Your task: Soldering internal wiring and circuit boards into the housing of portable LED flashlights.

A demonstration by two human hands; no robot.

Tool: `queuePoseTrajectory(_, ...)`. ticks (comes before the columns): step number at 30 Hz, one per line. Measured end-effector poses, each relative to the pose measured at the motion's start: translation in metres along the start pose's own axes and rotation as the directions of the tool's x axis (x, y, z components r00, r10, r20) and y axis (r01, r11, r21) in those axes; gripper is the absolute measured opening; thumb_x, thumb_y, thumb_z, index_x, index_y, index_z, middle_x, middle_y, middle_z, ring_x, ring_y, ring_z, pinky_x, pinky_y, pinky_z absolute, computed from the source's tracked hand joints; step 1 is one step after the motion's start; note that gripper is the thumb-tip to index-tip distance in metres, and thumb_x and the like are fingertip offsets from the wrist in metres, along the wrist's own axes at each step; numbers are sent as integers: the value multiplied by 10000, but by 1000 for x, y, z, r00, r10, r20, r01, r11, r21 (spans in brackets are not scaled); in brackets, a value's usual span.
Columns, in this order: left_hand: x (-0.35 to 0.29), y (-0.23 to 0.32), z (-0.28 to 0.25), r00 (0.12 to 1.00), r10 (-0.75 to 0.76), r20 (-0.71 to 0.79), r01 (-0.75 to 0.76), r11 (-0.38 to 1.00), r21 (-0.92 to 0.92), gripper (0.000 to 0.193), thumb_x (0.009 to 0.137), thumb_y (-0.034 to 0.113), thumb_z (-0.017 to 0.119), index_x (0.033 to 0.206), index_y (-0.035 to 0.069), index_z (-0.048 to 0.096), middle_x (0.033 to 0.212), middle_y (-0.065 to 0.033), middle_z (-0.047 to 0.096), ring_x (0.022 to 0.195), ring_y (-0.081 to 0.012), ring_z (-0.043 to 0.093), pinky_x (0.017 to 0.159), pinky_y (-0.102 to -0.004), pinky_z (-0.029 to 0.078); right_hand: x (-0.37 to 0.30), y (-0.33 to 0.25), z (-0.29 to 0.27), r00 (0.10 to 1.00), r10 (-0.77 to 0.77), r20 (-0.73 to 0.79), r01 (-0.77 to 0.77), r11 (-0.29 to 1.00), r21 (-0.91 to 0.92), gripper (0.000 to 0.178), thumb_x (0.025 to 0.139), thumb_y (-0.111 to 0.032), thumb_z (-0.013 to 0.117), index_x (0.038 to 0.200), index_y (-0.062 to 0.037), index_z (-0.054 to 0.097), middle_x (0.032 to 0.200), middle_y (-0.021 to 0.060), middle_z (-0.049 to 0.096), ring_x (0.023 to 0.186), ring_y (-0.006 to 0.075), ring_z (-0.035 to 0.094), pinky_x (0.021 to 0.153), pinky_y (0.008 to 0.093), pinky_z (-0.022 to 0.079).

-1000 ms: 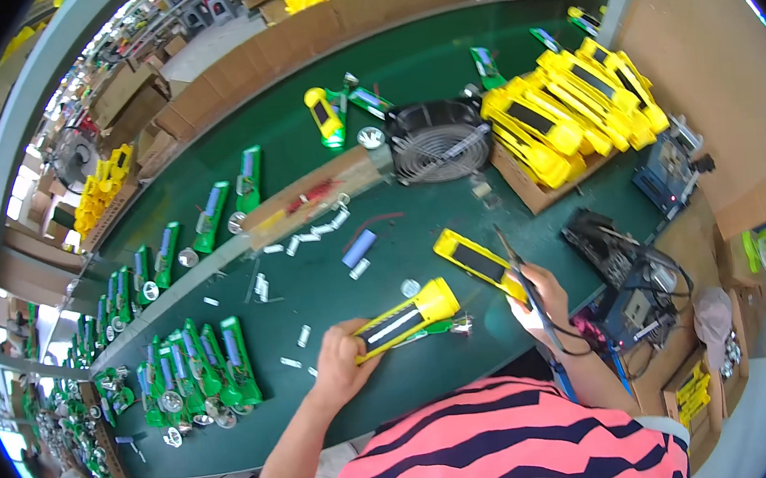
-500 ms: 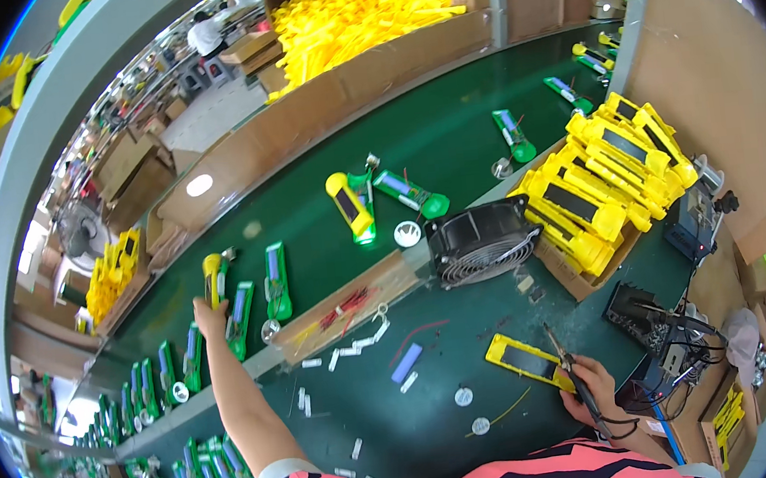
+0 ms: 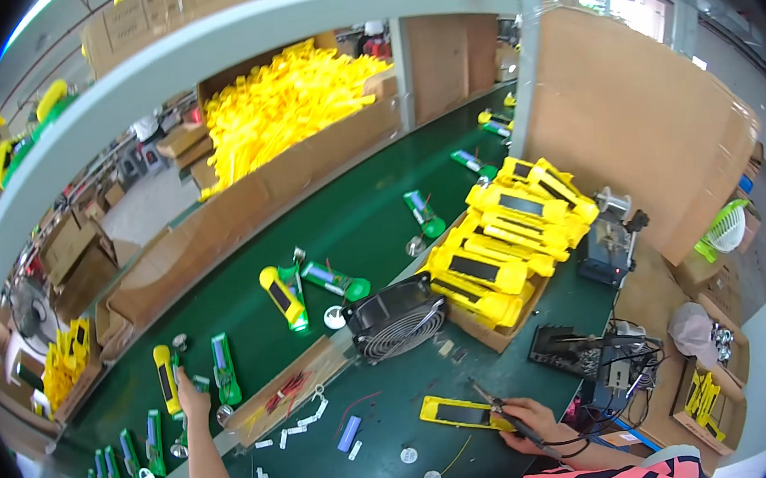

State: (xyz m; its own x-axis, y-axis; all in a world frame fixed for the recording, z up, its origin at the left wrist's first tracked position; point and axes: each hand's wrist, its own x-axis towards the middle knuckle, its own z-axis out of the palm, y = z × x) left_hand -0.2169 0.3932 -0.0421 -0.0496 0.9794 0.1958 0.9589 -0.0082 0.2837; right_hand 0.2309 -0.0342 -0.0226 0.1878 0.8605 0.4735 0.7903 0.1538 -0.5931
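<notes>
My left hand (image 3: 194, 400) reaches out over the green conveyor belt, right beside a yellow casing (image 3: 167, 378) with a dark panel. Its fingers are partly hidden, and a green flashlight body shows just past them. My right hand (image 3: 532, 423) is closed around the dark handle of a soldering iron (image 3: 520, 421), its tip pointing up and left. Under the iron lies another yellow casing (image 3: 460, 412) with a dark panel, its right end at my right fingers. Near it on the bench are a blue battery cell (image 3: 349, 433) and small white strips.
A black fan (image 3: 398, 319) stands between the belt and a carton of stacked yellow casings (image 3: 486, 257). Several green flashlight bodies (image 3: 224, 369) lie along the belt. Right of the bench are a wire-covered soldering station (image 3: 617, 368) and a tall cardboard panel (image 3: 635, 132).
The view has swung to the right, so the scene sits further left and lower. The yellow casing that was at my left fingertips now lies left of that hand. My right hand keeps the iron.
</notes>
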Motion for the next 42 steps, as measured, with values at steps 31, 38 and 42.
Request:
queuePoseTrajectory(31,-385,244,-150,789,570,-227,-612,705,-358,170,616,70,701,746,64,591,781,-36,572,707,-222,531,615,-315,410,-2,2,-3,988,-16,152,4,997,80,303,719,-6,567,1013,-66,522,925,79,637,862,262,602,985,399,341)
queuePoseTrajectory(38,-384,261,-80,497,843,205,-707,530,-468,138,649,112,660,781,117,620,878,-51,509,854,-246,466,704,-360,365,-13,0,-4,991,15,133,-41,980,193,270,767,6,541,1032,-44,522,951,127,615,851,295,605,795,338,472)
queuePoseTrajectory(42,-388,251,-75,693,721,17,-491,488,-722,178,670,19,619,834,86,637,962,-79,552,895,-272,524,750,-339,418,-16,4,1,987,-18,162,-42,933,356,262,787,12,529,1045,-23,504,973,143,605,872,295,604,722,305,484)
